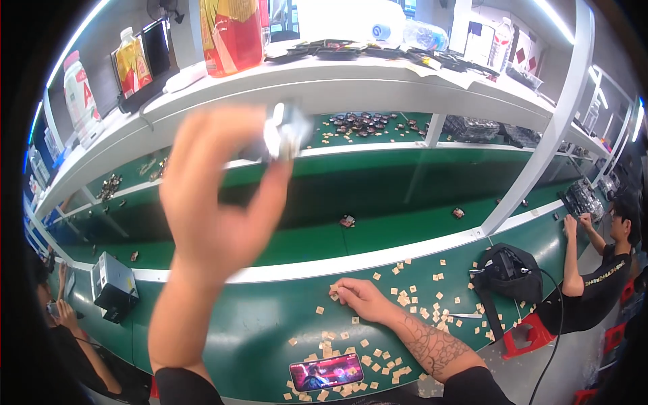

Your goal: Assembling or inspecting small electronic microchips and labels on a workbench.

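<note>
Thumb and fingertips of the left hand (pixel 202 209), upper left of the frame, pinch a shiny silvery piece (pixel 287 131) (too blurred to name more closely). At lower centre, the right hand (pixel 366 299) grips a small tan square (pixel 334 289) between its fingertips. More tan squares (pixel 403 299) lie scattered on the green worktable (pixel 236 324), some around a lit smartphone (pixel 327 373) near the bottom edge.

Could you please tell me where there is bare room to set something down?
There is bare green bench between the left forearm and the phone, and a bare green strip beyond the white rail, between two small parts. It is crowded around the phone and from the right hand to the black bag, with scattered tan squares.
</note>
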Demonstrator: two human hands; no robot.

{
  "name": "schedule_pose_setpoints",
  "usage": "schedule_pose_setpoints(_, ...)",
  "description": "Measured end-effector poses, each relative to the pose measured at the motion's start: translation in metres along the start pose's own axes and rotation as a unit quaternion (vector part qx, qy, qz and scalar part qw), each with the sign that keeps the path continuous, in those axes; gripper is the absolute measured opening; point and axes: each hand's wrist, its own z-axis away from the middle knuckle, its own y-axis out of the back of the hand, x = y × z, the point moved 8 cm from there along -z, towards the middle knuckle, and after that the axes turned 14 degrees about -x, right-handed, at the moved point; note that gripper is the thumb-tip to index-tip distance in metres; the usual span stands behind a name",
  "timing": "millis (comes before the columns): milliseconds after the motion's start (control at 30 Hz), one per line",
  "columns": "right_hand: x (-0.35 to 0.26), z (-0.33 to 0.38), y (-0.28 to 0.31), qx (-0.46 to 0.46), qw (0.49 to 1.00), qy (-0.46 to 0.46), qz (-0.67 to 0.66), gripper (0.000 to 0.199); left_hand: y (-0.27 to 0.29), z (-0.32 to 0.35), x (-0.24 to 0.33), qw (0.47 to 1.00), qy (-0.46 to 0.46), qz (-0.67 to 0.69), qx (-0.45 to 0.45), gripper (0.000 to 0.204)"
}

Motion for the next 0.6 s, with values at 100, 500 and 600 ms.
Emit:
schedule_pose_setpoints(100,-0.015,0.0,0.006,0.036,0.998,0.019,0.037,0.023,-0.003,-0.064,-0.014,0.999,-0.028,-0.01,0.017,0.017)
schedule_pose_setpoints(500,-0.104,0.078,0.037,0.183,0.96,0.167,-0.129,0.022,-0.066,-0.114,-0.023,0.999,-0.019,0.013,-0.04,0.016)
schedule_pose_setpoints(600,-0.124,0.139,0.056,0.324,0.896,0.296,-0.068,0.02,-0.087,-0.118,-0.068,0.986,0.1,-0.011,-0.135,0.023)
